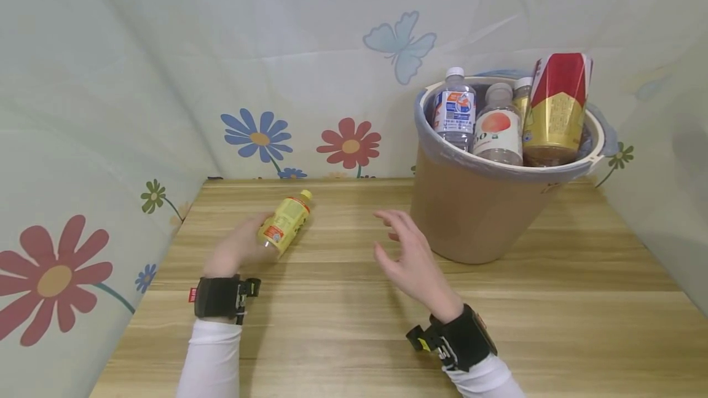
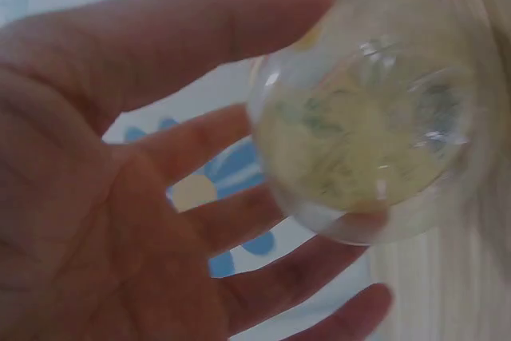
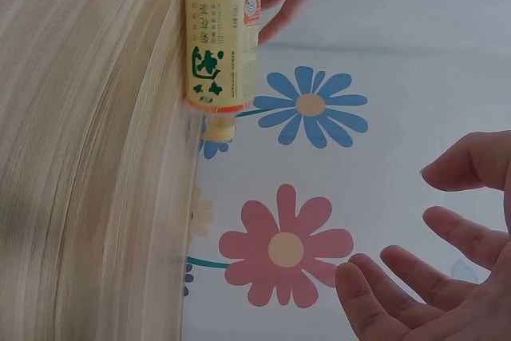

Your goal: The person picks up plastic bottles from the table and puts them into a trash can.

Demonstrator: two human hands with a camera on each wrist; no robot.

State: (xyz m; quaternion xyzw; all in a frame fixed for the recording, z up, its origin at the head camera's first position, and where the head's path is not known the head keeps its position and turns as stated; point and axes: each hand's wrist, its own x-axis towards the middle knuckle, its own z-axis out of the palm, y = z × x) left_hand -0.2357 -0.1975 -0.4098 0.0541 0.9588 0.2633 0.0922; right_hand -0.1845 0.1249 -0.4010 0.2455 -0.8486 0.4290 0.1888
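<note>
A yellow-labelled plastic drink bottle [image 1: 285,224] lies slanted at the left of the table, its yellow cap pointing away toward the back wall. My left hand [image 1: 243,247] holds it near the base, thumb on one side and fingers on the other. The clear bottle bottom [image 2: 375,125] faces the left wrist camera, blurred. From the right wrist view, the label [image 3: 219,49] shows green characters, and the bottle's side runs close along the tabletop. My right hand [image 1: 409,257] hovers over the table with nothing in it, thumb and fingers spread and slightly bent.
Right of my right hand stands a brown bin [image 1: 470,214] with a liner folded over its rim. Sticking out of it are a clear bottle [image 1: 456,109], a peach-labelled bottle [image 1: 499,131] and a large red-and-gold bottle [image 1: 558,109]. Flower-printed cloth [image 1: 310,66] encloses the wooden table [image 1: 343,324].
</note>
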